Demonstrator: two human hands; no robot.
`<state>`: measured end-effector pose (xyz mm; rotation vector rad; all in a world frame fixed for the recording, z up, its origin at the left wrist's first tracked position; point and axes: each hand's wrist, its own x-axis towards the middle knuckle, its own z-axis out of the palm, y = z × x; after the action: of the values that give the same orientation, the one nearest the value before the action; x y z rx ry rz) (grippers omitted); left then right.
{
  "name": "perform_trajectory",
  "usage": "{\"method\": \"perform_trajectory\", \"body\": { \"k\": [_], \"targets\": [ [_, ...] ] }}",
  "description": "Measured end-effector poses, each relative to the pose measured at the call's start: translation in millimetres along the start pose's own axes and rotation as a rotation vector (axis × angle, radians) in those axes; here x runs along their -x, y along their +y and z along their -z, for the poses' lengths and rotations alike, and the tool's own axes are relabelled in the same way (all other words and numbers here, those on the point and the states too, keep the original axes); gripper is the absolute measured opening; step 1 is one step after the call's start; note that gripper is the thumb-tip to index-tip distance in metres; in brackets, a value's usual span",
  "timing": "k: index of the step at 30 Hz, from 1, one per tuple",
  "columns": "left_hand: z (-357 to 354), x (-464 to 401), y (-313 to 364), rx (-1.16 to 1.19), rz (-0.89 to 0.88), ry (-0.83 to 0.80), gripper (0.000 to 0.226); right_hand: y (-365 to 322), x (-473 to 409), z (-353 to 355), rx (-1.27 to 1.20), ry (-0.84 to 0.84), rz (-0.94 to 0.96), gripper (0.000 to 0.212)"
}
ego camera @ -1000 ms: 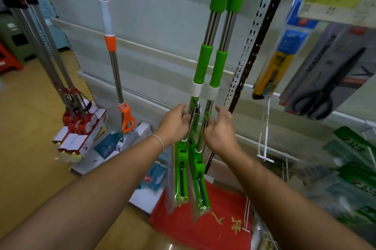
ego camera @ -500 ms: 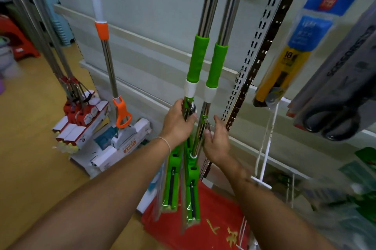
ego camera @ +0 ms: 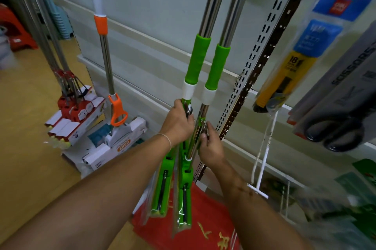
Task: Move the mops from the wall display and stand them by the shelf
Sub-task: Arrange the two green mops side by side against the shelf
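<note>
Two green mops point(ego camera: 205, 62) hang side by side on the wall display, your left hand point(ego camera: 178, 122) wrapped around one pole, your right hand point(ego camera: 209, 144) pinching the other's lever; step: taking them down; next, lift both clear.

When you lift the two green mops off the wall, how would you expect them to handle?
The green mops will probably stay stiff, since their shafts are bare metal tube. They look long, with bulky heads low down, so the bottoms may swing. The clear wrap over the mop heads looks slick, so the left hand and right hand likely hold better on the shafts.
</note>
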<state>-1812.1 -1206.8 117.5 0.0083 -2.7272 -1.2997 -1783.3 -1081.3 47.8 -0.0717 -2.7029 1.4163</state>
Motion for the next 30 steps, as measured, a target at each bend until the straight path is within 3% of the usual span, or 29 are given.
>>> {"method": "perform_trajectory", "body": {
  "k": [8, 22, 30],
  "targets": [
    [14, 4, -8, 0.007, 0.004, -0.086, 0.025, 22, -21, -15, 0.030, 0.005, 0.117, 0.049],
    [39, 24, -9, -0.054, -0.054, -0.155, 0.020, 14, -4, -16, -0.070, 0.112, 0.013, 0.049],
    [54, 36, -21, -0.166, -0.097, -0.109, 0.018, 16, 0, -13, -0.039, 0.124, -0.005, 0.042]
  ]
}}
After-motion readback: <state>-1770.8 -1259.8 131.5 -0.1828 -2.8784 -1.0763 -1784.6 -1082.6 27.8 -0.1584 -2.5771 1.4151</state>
